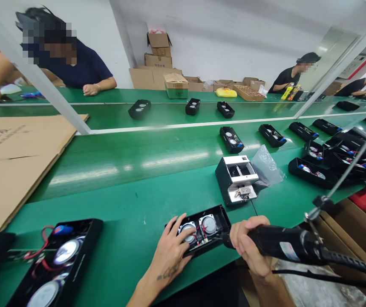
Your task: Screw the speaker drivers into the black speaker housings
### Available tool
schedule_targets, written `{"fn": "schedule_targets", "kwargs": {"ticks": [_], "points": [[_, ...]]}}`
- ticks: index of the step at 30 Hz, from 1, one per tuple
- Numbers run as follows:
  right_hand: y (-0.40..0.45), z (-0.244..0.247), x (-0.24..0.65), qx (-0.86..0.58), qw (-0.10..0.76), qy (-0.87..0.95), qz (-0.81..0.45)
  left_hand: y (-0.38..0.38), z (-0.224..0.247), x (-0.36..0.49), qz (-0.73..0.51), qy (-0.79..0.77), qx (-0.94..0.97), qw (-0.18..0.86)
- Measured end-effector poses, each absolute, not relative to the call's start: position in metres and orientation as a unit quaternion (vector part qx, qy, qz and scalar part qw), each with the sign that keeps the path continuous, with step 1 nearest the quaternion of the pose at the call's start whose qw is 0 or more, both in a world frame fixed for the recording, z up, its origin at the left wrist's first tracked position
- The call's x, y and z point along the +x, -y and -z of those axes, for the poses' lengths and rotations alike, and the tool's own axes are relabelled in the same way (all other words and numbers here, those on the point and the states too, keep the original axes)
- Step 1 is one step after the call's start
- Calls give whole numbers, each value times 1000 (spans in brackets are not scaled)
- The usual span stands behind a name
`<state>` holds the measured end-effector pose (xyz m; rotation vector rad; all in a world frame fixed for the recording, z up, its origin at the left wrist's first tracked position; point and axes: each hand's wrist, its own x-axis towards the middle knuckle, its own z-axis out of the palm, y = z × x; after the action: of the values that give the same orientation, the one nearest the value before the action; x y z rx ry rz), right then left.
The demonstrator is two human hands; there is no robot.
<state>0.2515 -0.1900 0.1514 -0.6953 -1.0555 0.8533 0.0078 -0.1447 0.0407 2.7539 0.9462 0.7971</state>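
A black speaker housing (pixel 224 217) with two round speakers and red wires lies open-side up on the green table, in front of me. My left hand (pixel 171 247) grips its left end, fingers over the rim and near the left speaker. In my right hand (pixel 251 243) is a black electric screwdriver (pixel 285 244), held sideways, its tip at the housing's right lower part. The exact contact point of the tip is too small to tell. Behind the housing stands a black and silver box-shaped fixture (pixel 237 179).
Another open housing (pixel 87 238) lies at the lower left, near a cardboard sheet (pixel 19 157). Several housings sit on the green conveyor (pixel 122 149) and piled at right. A plastic bag (pixel 267 166) touches the fixture. Metal posts cross the view; people sit beyond.
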Motion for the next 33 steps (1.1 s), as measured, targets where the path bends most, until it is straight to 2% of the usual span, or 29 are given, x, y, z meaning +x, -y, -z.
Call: {"fn": "schedule_targets", "kwargs": {"ticks": [15,22,30,33], "points": [[181,-132,247,-318,714,476,-403,144,-41,9,-270,-309,910,63],[187,-118,246,-354,678,500,-405,145,-42,9,-272,-306,910,62],[183,-145,253,-334,725,472,-374,144,-49,9,-265,-302,914,55],[184,-160,254,-325,744,461,-360,143,-61,4,-249,-301,916,89]]}}
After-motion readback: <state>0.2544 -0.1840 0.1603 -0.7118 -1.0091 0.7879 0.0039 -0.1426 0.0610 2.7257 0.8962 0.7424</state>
